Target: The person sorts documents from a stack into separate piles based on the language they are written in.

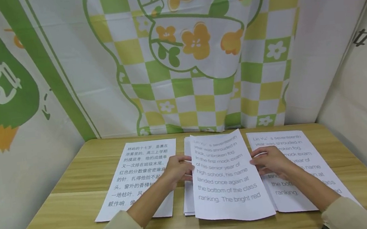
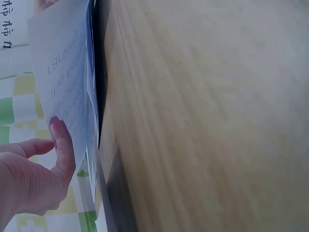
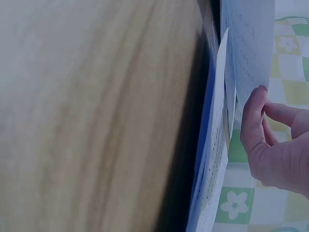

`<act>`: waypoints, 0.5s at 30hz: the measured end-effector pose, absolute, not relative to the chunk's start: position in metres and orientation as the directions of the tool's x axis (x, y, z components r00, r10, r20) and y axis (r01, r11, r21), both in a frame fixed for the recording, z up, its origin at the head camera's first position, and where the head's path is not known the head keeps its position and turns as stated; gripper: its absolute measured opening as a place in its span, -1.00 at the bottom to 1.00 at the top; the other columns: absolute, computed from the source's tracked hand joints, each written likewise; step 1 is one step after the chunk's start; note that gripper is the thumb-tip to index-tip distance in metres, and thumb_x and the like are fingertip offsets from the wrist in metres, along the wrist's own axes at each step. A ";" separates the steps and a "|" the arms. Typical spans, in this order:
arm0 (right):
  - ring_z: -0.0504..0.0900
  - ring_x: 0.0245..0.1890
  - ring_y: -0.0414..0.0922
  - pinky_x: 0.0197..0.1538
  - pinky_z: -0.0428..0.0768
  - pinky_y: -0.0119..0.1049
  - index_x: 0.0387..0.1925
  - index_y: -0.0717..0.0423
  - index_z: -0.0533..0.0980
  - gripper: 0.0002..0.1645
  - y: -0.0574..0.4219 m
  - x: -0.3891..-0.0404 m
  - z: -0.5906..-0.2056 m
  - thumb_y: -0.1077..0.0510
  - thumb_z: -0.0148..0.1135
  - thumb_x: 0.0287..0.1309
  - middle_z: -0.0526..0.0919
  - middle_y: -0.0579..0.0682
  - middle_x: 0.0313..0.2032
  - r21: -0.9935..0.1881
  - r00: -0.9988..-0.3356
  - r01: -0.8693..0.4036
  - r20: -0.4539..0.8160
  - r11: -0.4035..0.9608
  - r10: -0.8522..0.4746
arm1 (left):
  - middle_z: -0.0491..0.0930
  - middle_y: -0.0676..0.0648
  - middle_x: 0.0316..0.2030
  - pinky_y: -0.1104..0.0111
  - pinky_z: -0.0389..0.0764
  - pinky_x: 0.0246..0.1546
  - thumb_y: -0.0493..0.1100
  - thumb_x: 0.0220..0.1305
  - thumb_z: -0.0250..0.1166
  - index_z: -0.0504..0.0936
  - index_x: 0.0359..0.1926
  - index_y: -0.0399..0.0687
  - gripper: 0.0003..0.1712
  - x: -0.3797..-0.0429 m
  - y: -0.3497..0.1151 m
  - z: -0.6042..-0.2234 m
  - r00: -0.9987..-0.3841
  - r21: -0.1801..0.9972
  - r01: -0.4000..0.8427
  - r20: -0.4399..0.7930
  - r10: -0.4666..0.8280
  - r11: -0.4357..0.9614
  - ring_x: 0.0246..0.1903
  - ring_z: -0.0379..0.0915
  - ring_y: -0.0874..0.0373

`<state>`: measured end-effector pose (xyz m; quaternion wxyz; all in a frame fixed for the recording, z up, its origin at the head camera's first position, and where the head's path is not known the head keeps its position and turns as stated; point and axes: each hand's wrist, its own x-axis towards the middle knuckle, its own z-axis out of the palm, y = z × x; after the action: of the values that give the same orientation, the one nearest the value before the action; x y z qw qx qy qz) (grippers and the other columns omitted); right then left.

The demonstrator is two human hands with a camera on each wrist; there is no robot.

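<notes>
Both hands hold a sheet of paper (image 1: 224, 184) printed with large English text, raised over a stack of paper (image 1: 188, 199) in the middle of the table. My left hand (image 1: 177, 169) pinches its left edge between thumb and fingers; the left wrist view shows this hand (image 2: 46, 169) at the sheet's edge (image 2: 58, 87). On the opposite edge, my right hand (image 1: 269, 160) pinches the paper, as the right wrist view also shows with the hand (image 3: 275, 140) at the sheet (image 3: 248, 48). The sheet bows slightly and its lower edge curls.
Left of the middle lies a sheet with Chinese text (image 1: 141, 160), partly under my left forearm. To the right, a paper with English text (image 1: 293, 200) lies beneath my right forearm. The wooden table (image 1: 62, 209) meets a patterned curtain (image 1: 195, 102) at the back.
</notes>
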<state>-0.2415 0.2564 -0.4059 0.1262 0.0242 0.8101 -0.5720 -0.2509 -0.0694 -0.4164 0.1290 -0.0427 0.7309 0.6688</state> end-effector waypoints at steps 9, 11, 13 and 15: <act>0.77 -0.24 -0.08 -0.21 0.81 -0.18 0.23 0.47 0.41 -0.50 0.278 -0.241 -0.401 0.29 0.26 0.35 0.77 0.06 -0.20 -0.925 -0.972 0.142 -0.198 0.352 -0.128 | 0.71 -0.24 -0.25 0.34 0.79 -0.41 -0.50 0.20 0.24 0.50 0.27 -0.42 -0.44 -0.253 -0.049 -0.413 -0.962 0.971 -0.225 -0.234 0.141 0.076 -0.46 0.65 0.11; 0.76 -0.21 -0.08 -0.20 0.81 -0.18 0.25 0.48 0.40 -0.49 0.286 -0.240 -0.399 0.28 0.25 0.37 0.77 0.06 -0.17 -0.925 -0.972 0.125 -0.186 0.359 -0.141 | 0.72 -0.26 -0.25 0.33 0.79 -0.39 -0.50 0.20 0.24 0.49 0.29 -0.41 -0.41 -0.254 -0.042 -0.412 -0.960 0.973 -0.219 -0.229 0.161 0.076 -0.45 0.66 0.11; 0.75 -0.20 -0.10 -0.20 0.80 -0.20 0.27 0.48 0.38 -0.47 0.295 -0.239 -0.398 0.27 0.24 0.39 0.76 0.06 -0.14 -0.925 -0.973 0.115 -0.178 0.362 -0.147 | 0.73 -0.27 -0.26 0.30 0.80 -0.35 -0.49 0.19 0.24 0.48 0.31 -0.39 -0.39 -0.254 -0.035 -0.410 -0.958 0.974 -0.213 -0.223 0.180 0.076 -0.45 0.67 0.10; 0.75 -0.20 -0.12 -0.20 0.79 -0.22 0.30 0.49 0.35 -0.44 0.303 -0.239 -0.396 0.25 0.23 0.41 0.76 0.04 -0.13 -0.924 -0.974 0.106 -0.172 0.368 -0.151 | 0.73 -0.29 -0.26 0.28 0.81 -0.32 -0.49 0.19 0.25 0.45 0.34 -0.37 -0.36 -0.255 -0.027 -0.409 -0.956 0.975 -0.212 -0.220 0.194 0.060 -0.44 0.68 0.09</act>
<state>-0.2392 0.3034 -0.3961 0.1143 -0.0137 0.8190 -0.5621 -0.2549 -0.0269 -0.4090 0.1483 -0.0062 0.7128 0.6855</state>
